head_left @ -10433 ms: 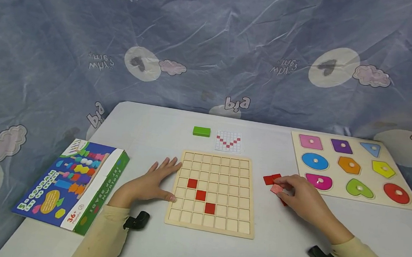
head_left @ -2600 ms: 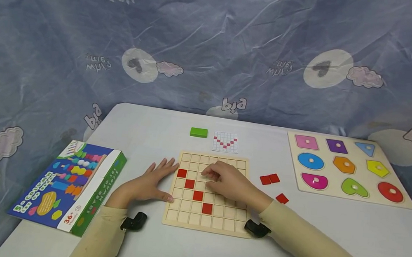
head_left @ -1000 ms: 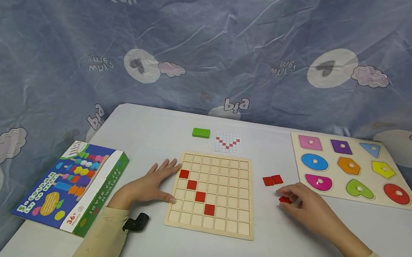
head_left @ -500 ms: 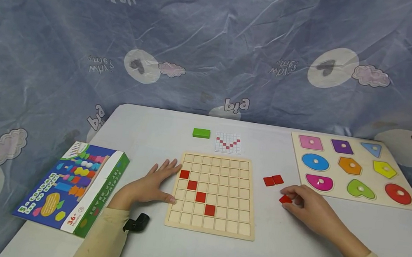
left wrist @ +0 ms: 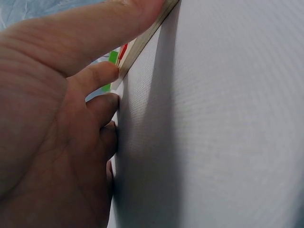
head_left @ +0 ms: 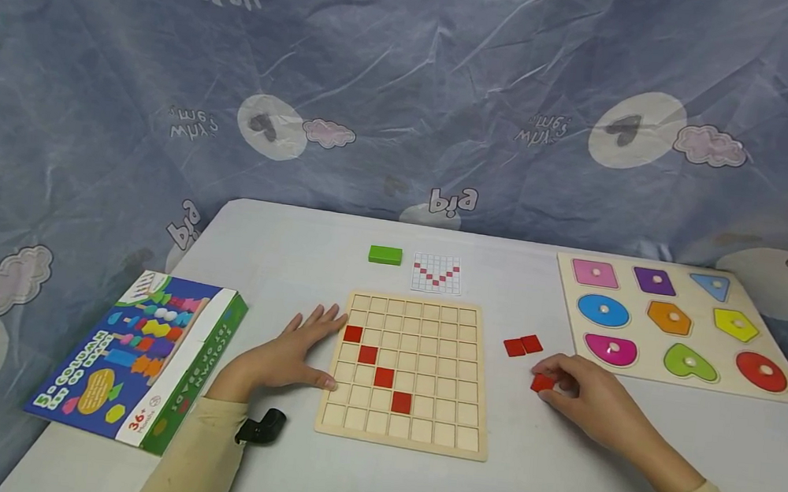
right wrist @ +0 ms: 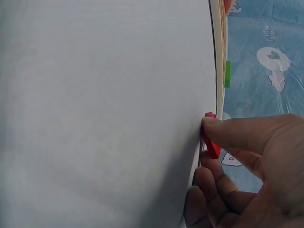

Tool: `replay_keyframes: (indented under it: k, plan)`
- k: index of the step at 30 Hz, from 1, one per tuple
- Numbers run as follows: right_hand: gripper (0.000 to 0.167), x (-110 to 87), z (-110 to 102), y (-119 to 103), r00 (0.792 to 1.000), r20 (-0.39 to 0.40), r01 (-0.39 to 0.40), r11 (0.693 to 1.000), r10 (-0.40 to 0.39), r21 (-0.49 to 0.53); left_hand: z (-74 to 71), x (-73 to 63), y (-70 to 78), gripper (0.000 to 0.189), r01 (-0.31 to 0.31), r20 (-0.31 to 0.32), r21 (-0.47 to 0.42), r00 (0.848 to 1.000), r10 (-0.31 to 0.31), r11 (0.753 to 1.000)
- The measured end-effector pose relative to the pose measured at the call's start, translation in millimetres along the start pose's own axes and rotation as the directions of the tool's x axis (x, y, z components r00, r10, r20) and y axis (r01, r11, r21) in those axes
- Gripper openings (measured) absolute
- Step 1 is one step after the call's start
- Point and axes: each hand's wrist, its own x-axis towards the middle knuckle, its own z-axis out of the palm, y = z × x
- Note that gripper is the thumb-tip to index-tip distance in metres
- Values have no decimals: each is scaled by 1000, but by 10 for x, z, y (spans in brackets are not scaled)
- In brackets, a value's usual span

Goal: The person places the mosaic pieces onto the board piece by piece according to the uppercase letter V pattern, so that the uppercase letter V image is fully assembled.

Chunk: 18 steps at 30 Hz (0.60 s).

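Blue printed cloth at the back of a white desk. Pinching one red tile between thumb and fingertips of the right hand, well apart from the left hand, spread-fingered and touching the edge of a gridded wooden board. Could slip if gripped too near its edge. Could also scatter two loose tiles just beyond the right hand through a low sweep, or unseat four set tiles between both by jolting.
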Motion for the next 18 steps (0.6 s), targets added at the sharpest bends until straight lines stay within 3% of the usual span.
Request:
replay_keyframes:
  k: [11, 18]
  plan:
    - [31, -11, 23, -4, 1000, 15, 2, 1000, -2, 16, 1, -9, 7, 111, 11, 5, -8, 1000, -11, 1000]
    - [31, -15, 18, -20, 999, 1, 53, 997, -53, 62, 0, -10, 9, 110, 6, 0, -21, 1000, -6, 1000]
